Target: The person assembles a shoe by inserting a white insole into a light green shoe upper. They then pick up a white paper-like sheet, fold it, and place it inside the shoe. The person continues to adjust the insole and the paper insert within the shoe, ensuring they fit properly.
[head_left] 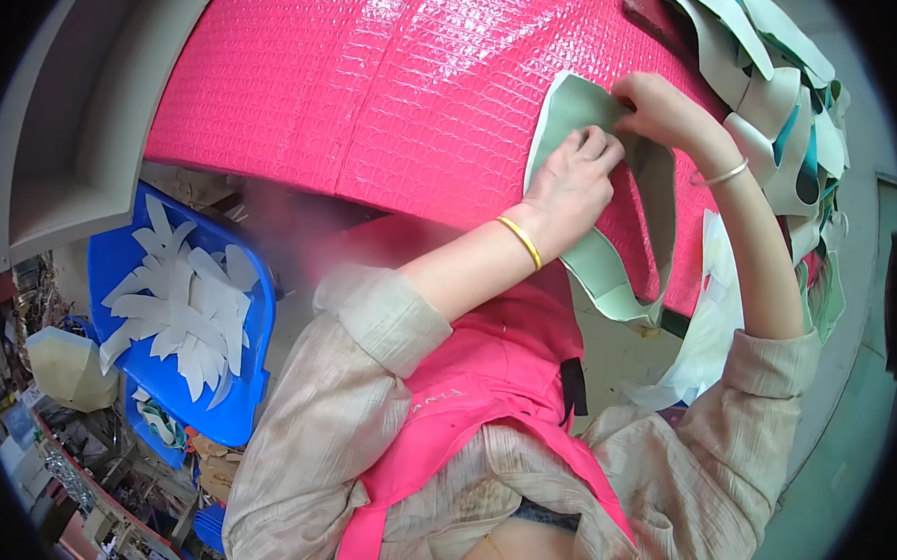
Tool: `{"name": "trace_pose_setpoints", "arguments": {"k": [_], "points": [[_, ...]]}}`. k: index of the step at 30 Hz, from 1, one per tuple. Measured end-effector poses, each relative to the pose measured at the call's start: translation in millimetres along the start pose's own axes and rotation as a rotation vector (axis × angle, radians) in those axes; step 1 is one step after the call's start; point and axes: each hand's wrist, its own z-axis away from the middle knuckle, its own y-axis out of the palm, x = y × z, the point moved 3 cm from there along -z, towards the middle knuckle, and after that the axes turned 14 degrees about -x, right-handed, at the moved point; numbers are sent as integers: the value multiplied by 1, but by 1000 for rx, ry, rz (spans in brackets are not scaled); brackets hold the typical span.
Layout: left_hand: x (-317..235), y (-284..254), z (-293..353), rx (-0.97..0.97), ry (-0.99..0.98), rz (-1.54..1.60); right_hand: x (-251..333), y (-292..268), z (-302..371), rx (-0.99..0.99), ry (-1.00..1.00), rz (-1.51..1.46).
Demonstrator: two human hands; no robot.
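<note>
A pale green shoe upper (605, 267), with a whitish edge and a curved open loop, lies on the pink textured table cover (396, 108) near its right front edge. My left hand (576, 175), a yellow bangle at its wrist, presses on it with curled fingers and grips its near part. At the upper's far edge, my right hand (661, 109) is closed, thumb and fingers pinching the material. A silver bangle circles that wrist. Pink cover shows through the loop. My left fingertips are partly hidden behind the knuckles.
Similar uppers with teal linings are heaped (791, 125) at the far right. A blue plastic chair (243, 411) at the left bears many white curved strips (192, 299). White sheet material (713, 302) hangs beside my right forearm. A grey shelf frame (76, 94) stands far left.
</note>
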Motion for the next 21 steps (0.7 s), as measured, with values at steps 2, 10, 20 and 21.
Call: {"name": "trace_pose_setpoints", "arguments": {"k": [2, 10, 20, 21], "points": [[3, 4, 2, -72, -22, 32, -5, 5, 16, -158, -95, 78], [5, 0, -7, 21, -107, 95, 8, -7, 26, 184, -49, 175], [39, -14, -122, 193, -286, 726, 36, 2, 91, -457, -200, 325], [29, 17, -135, 420, -159, 685, 37, 3, 98, -499, -184, 319]]}}
